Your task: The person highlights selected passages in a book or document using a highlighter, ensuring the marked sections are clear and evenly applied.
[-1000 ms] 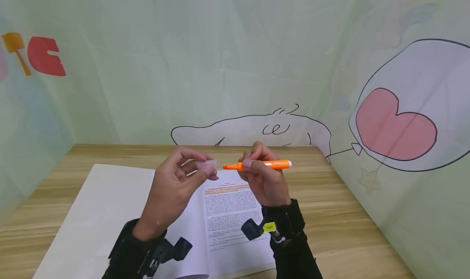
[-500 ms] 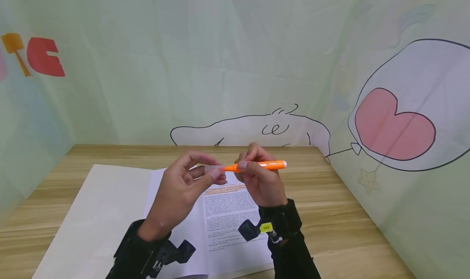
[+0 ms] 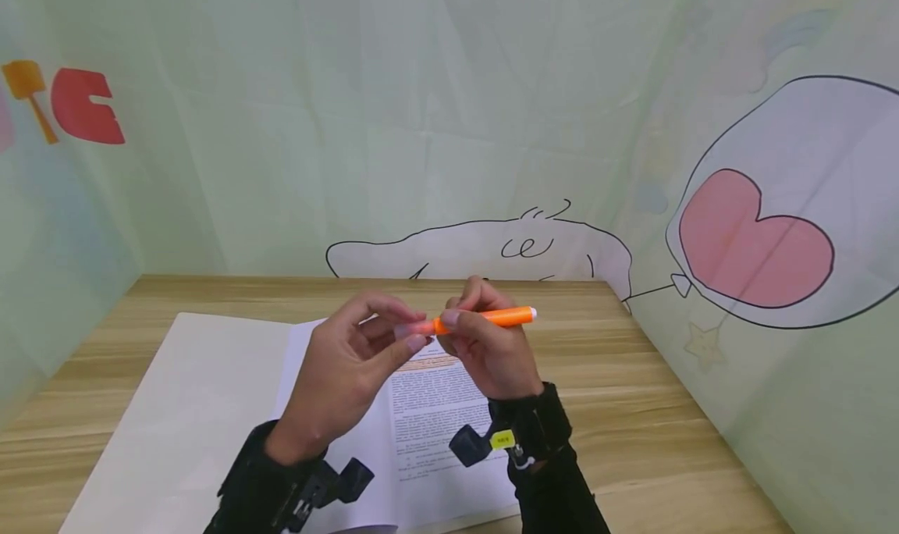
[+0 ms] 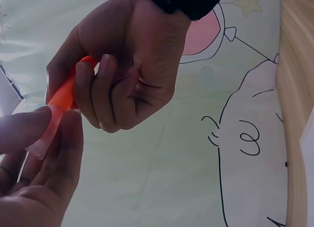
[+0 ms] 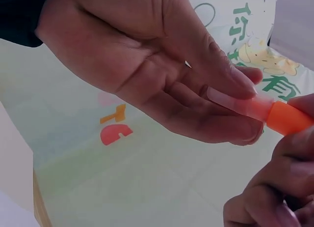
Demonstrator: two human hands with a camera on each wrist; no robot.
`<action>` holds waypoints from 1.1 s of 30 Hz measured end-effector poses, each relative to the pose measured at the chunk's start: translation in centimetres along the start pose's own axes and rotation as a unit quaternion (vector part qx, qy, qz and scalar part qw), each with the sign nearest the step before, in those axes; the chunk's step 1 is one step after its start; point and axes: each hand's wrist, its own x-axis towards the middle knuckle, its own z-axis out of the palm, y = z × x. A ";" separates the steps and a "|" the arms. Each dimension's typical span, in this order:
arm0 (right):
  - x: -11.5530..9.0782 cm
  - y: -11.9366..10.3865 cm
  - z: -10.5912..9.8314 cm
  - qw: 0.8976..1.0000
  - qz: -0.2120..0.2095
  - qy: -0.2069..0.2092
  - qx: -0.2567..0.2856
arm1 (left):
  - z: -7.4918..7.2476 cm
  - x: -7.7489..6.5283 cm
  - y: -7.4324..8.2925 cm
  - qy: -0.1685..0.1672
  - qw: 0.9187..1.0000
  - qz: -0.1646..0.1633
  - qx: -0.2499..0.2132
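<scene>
My right hand (image 3: 495,347) grips an orange highlighter (image 3: 509,316) by its barrel, white end pointing right. Between thumb and fingertips, my left hand (image 3: 344,374) pinches a clear, frosted cap (image 3: 414,329). The highlighter's tip end sits inside that cap, its orange showing through the plastic. In the right wrist view the cap (image 5: 240,103) meets the orange barrel (image 5: 289,121) edge to edge, or nearly so. Both hands are raised above an open book (image 3: 449,432), whose right page carries printed text with orange-marked lines near the top.
Under the book lies a wood-grain table (image 3: 653,440). A pale green curtain (image 3: 449,128) with printed cartoon shapes surrounds it at the back and sides. Black straps with small cameras sit on both wrists.
The right hand has moved left, bringing the highlighter's tip from outside the cap into it. The left hand has shifted slightly right and down, still pinching the cap.
</scene>
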 end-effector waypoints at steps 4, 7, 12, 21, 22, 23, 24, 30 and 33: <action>0.0 0.0 0.0 1.000 0.014 0.004 -0.012 | 0.1 -0.1 0.1 0.005 0.999 0.027 0.025; -0.1 -0.1 0.0 1.000 0.023 -0.004 -0.005 | 0.2 -0.3 0.2 0.010 0.999 0.037 0.037; -0.2 -0.4 0.0 0.999 0.036 -0.022 0.028 | 0.4 -0.4 0.3 0.023 0.996 0.055 0.064; -0.2 -0.4 0.1 0.999 0.048 -0.010 -0.014 | 0.6 -0.2 0.1 0.056 0.991 0.084 0.083; -0.2 -0.5 0.0 0.998 0.057 -0.002 -0.026 | 0.6 -0.2 0.0 0.057 0.992 0.080 0.083; -0.2 -0.6 -0.1 0.997 0.065 0.005 -0.039 | 0.7 -0.2 0.0 0.057 0.992 0.078 0.081; -0.2 -0.8 -0.3 0.996 0.073 0.010 -0.053 | 0.7 -0.1 -0.1 0.056 0.992 0.075 0.079; -0.4 -2.4 -1.8 0.991 0.074 0.016 -0.107 | 0.3 0.1 0.1 0.057 0.991 0.072 0.094; -0.9 -3.8 -2.5 0.985 0.061 0.039 -0.158 | -0.5 0.2 0.2 0.064 0.993 0.063 0.072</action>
